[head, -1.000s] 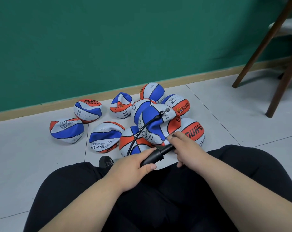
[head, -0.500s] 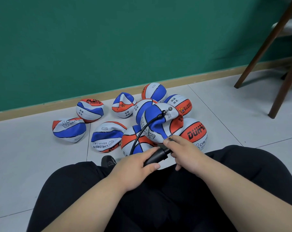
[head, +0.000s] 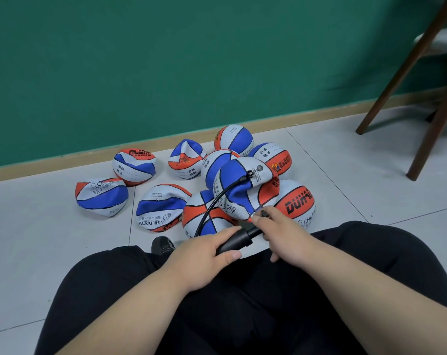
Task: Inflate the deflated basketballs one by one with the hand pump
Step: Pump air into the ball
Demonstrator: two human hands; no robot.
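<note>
A green wall (head: 166,60) with a tan skirting board (head: 63,162) backs a pale tiled floor (head: 38,239), where a person sits with legs in black trousers (head: 243,303) spread toward the camera. Dark wooden chair legs (head: 396,80) stand at the right, well apart from the work.

Between the knees and the wall lies a cluster of deflated basketballs (head: 102,196), their blue, white and orange panels creased and caved in. Several lie singly on the left and the rest are heaped together at the centre. A rounder ball with black lettering on an orange panel (head: 296,203) rests at the right of the heap, just beside the right knee.

The basketball on the pump (head: 232,190) sits on top of the heap, still crumpled, leaning on its neighbours.

Both hands are closed on the black hand pump (head: 234,243), which is held low in front of the lap and angled up to the right. The left hand (head: 199,260) wraps the barrel, thumb along its near side. The right hand (head: 284,239) curls round the handle at the far end, most of it hidden by the fingers, with a short length of rod showing between the hands.

A black hose (head: 212,208) arcs from the pump up to the valve on the top ball. The toe of a black shoe (head: 162,245) pokes out by the left thigh.
</note>
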